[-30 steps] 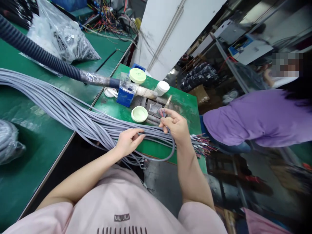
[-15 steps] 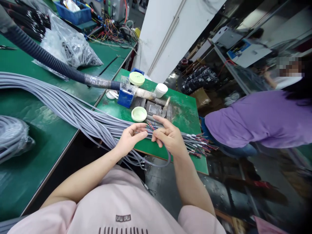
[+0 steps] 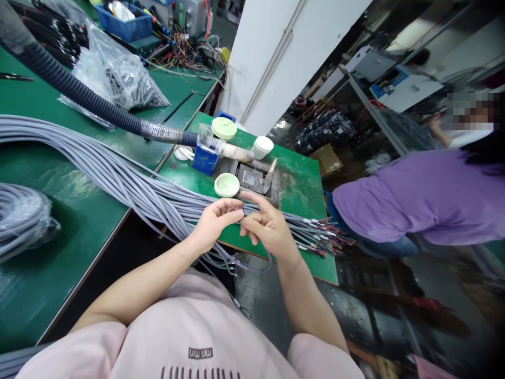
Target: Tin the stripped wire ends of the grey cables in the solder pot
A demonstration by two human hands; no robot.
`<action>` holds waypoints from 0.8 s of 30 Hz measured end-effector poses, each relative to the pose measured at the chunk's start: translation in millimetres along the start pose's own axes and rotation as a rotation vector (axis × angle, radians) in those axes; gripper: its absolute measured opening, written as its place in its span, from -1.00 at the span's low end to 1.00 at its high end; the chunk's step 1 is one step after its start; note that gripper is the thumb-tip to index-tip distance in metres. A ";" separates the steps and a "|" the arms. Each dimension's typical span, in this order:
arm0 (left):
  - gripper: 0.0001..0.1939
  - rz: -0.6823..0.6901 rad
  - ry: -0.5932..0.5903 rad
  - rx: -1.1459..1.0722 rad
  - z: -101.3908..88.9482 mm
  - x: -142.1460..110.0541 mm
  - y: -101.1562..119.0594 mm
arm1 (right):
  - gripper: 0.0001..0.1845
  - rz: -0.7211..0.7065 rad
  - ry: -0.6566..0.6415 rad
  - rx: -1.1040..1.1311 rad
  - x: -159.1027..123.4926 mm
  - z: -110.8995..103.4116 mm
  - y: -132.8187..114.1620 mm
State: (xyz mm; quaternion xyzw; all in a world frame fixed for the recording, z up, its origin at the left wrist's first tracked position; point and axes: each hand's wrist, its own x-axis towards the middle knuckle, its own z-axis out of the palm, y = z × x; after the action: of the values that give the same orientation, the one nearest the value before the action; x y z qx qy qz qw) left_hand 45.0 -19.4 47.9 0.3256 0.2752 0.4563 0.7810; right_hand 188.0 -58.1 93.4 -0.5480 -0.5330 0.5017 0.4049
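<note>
My left hand is closed, its thumb and fingers pinching the thin coloured wires at a cable's end. Close beside it, my right hand is shut on the grey cable, which loops down below the palm; its index finger is stretched out. Under both hands runs a thick bundle of grey cables. Its stripped ends with red, blue and dark wires fan out at the right edge of the green table.
Beyond my hands lie a pale green dish, a blue box, a white jar and a scraper on a metal block. A ribbed hose crosses from the left. A person in purple is at the right.
My hands have come together, and the left fingers now close on the coloured wires. My right hand has shifted slightly left. The cable loop below it hangs smaller.
</note>
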 end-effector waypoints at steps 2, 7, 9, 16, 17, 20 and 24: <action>-0.76 0.009 0.013 -0.004 0.5 0.7 -0.2 | -0.33 0.007 -0.010 -0.005 0.2 1.4 1.2; -0.72 -0.015 0.059 -0.062 1.2 1.9 -2.4 | -0.33 -0.068 0.015 -0.131 -3.0 1.7 5.3; -0.69 -0.047 0.086 -0.109 2.0 2.3 -2.4 | -0.36 -0.200 0.064 -0.321 -6.2 0.1 7.1; -0.68 -0.121 0.141 -0.253 2.2 4.9 -3.9 | -0.57 -0.599 0.055 -1.006 -11.9 -10.3 17.4; -0.68 -0.126 0.146 -0.262 2.0 5.3 -4.9 | -0.58 -0.610 0.070 -1.072 -11.4 -11.4 18.7; -0.66 -0.124 0.163 -0.274 2.2 5.9 -7.0 | -0.60 -0.641 0.083 -1.217 -9.0 -13.0 19.8; -0.67 -0.088 0.172 -0.264 2.0 6.0 -6.2 | -0.59 -0.668 0.045 -1.295 -5.0 -12.2 15.2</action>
State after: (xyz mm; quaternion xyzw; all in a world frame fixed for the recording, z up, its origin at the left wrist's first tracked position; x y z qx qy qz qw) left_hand 52.4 -16.8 43.7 0.1675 0.2928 0.4803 0.8097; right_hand 203.0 -63.5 81.2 -0.4959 -0.8534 -0.0759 0.1417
